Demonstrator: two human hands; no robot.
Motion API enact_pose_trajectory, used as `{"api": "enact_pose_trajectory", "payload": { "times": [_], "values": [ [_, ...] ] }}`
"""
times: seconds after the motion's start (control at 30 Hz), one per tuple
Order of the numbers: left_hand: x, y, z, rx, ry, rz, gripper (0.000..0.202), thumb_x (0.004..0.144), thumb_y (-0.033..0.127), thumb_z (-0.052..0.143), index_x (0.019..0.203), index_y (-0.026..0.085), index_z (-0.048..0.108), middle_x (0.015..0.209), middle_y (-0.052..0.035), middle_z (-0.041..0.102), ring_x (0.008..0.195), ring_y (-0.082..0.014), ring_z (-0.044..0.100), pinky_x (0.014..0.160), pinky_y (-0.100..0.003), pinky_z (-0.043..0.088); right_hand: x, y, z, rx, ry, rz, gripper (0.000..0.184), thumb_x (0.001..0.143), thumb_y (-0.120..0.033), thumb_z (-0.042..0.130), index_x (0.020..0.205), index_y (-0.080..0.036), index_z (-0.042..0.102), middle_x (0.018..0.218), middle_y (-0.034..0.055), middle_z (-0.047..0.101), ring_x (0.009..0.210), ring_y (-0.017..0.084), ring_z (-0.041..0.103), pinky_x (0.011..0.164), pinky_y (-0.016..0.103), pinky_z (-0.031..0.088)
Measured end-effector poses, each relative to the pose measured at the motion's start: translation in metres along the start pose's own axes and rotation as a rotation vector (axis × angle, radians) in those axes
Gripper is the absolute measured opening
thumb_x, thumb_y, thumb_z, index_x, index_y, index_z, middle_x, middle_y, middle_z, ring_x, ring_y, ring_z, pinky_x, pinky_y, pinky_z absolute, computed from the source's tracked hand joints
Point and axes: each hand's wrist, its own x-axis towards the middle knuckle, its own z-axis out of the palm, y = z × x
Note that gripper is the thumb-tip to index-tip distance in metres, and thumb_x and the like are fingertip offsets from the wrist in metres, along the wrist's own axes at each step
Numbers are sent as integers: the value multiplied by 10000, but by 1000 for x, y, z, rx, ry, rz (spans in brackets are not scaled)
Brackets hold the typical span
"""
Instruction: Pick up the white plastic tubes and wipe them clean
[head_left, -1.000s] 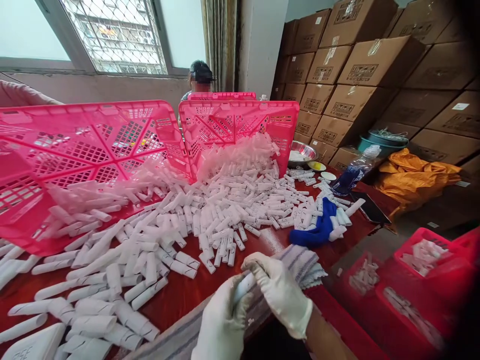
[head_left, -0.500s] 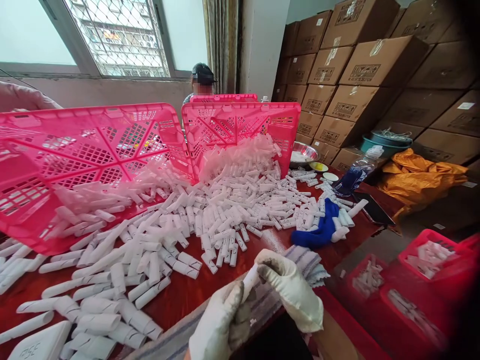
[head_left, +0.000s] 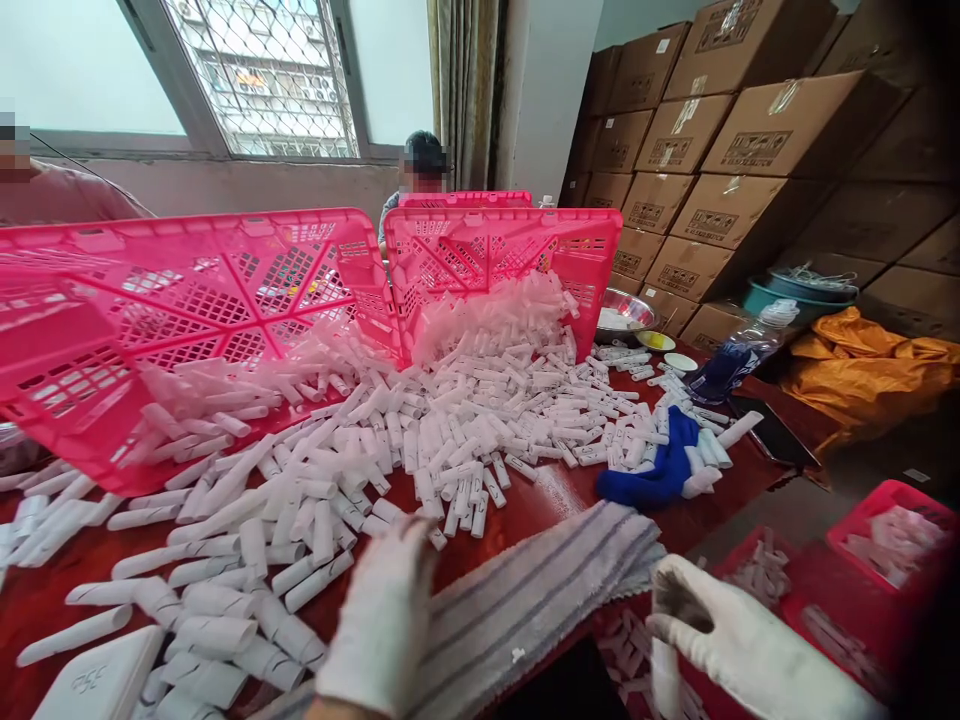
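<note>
My left hand (head_left: 382, 610), in a white glove with a greyed fingertip area, reaches over the table to the near edge of a heap of white tubes (head_left: 465, 430). Motion blurs it, and its fingers point away, so I cannot tell whether it grips a tube. My right hand (head_left: 742, 625), gloved as well, is at the lower right with thumb and fingers pinched on a white tube (head_left: 664, 678). That tube hangs downward above red bins holding more white pieces. Between both hands lies a grey striped towel (head_left: 525, 600).
Two pink baskets (head_left: 247, 225) lie tipped with tubes spilling out. A blue cloth (head_left: 660, 465), a bottle of dark liquid (head_left: 739, 350) and a phone (head_left: 772, 430) are at the right. Red bins (head_left: 832, 590) stand low beside the table; cartons (head_left: 780, 120) are stacked behind. Two people sit opposite.
My hands have parted from around one white tube. The left has gone left and forward to the heap; the right has carried a tube right, over the bins. The view has shifted slightly.
</note>
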Motion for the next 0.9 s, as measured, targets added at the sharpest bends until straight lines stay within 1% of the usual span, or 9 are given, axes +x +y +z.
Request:
{"api": "enact_pose_trajectory", "payload": {
  "times": [0.1, 0.2, 0.37, 0.47, 0.53, 0.63, 0.7, 0.8, 0.9],
  "values": [
    [33, -32, -25, 461, -2, 6, 375, 856, 124, 365, 1129, 183, 617, 1230, -114, 580, 985, -305, 556, 831, -432, 412, 29, -13, 8, -191, 3, -82, 173, 806, -402, 547, 856, -248, 608, 751, 11, 666, 664, 186, 585, 609, 269, 458],
    [55, -46, -31, 502, -88, 46, 299, 818, 130, 460, 1030, 178, 665, 1079, -110, 650, 927, -284, 586, 786, -386, 434, 78, -41, 47, -244, 122, -195, 195, 841, -312, 500, 983, -222, 598, 911, 52, 674, 803, 200, 608, 740, 297, 462],
    [59, -47, -28, 437, -148, 81, 207, 741, 117, 583, 890, 200, 700, 906, -86, 673, 870, -253, 600, 748, -336, 448, 127, -55, 97, -241, 83, -281, 305, 747, -117, 552, 1026, -211, 635, 1102, 98, 640, 1047, 267, 556, 941, 392, 370],
    [49, -41, -28, 355, -105, 68, 148, 768, 155, 584, 864, 189, 691, 896, -86, 671, 859, -243, 604, 760, -343, 455, 117, -49, 95, -180, 47, -305, 383, 763, -109, 535, 1125, -218, 595, 1114, 85, 642, 1051, 238, 563, 953, 366, 380],
    [37, -35, -25, 294, -56, 67, 171, 805, 213, 566, 942, 194, 667, 994, -84, 666, 922, -237, 603, 819, -352, 456, 100, -50, 88, -54, 16, -294, 340, 829, -206, 510, 1166, -227, 552, 1017, 56, 662, 924, 192, 605, 840, 308, 456],
    [17, -17, -12, 47, -10, 52, 244, 850, 288, 521, 1066, 203, 596, 1056, -60, 670, 950, -189, 627, 841, -292, 479, 67, -63, 81, 394, -142, -235, 301, 866, -399, 513, 1123, -245, 543, 791, -11, 617, 638, 121, 554, 586, 229, 453],
    [4, -3, -1, -182, -2, 4, 251, 856, 325, 513, 1070, 207, 574, 984, -41, 698, 866, -167, 660, 764, -249, 508, 49, -74, 80, 661, -252, -178, 323, 813, -443, 602, 1070, -250, 571, 719, -40, 567, 557, 87, 478, 517, 201, 398],
    [-7, 17, 9, -342, 5, -35, 216, 852, 329, 511, 1025, 221, 581, 907, -14, 709, 776, -155, 668, 714, -234, 520, 33, -85, 80, 779, -296, -133, 299, 769, -414, 675, 1008, -248, 606, 782, -32, 591, 630, 85, 512, 561, 192, 404],
    [-12, 23, 11, -403, 17, -25, 209, 837, 282, 526, 1028, 221, 584, 940, -15, 709, 827, -156, 667, 781, -249, 521, 30, -88, 73, 708, -292, -167, 203, 778, -365, 678, 905, -218, 621, 832, -14, 623, 767, 123, 572, 677, 222, 442]
  ]
}}
